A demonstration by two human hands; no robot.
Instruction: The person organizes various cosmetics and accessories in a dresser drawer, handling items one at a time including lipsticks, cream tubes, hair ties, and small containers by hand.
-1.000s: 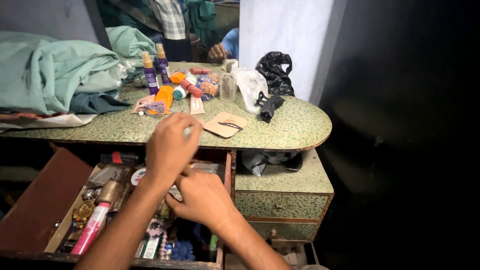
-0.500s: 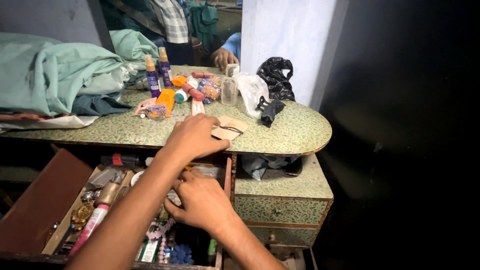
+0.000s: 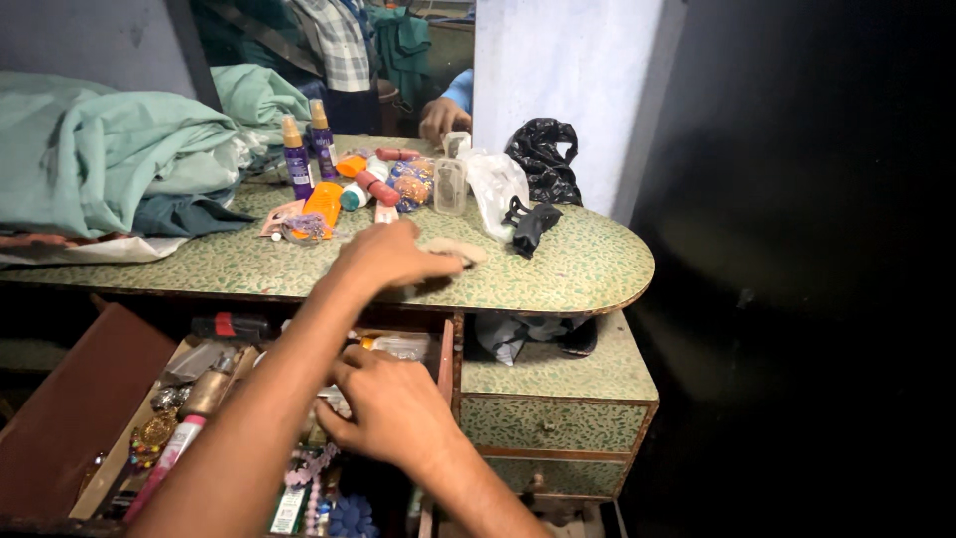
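The green patterned dresser top (image 3: 588,264) fills the middle of the view and is your landmark throughout. At its far left lies a heap of pale green cloth (image 3: 110,149). Below its front edge an open drawer (image 3: 100,399) is crammed with small things, among them a pink tube (image 3: 169,453). Near the back of the top stand two purple spray bottles (image 3: 297,159), with a black hair claw clip (image 3: 528,221) to their right. Your left hand (image 3: 393,254) reaches onto the top near its front edge, fingers curled and pinching a flat tan card (image 3: 460,249), which lies mostly on the surface. Your right hand (image 3: 383,403) is down in the drawer, fingers bent; whether it grips anything cannot be told. Lift the card by its edge, keeping it flat and clear of the clip.
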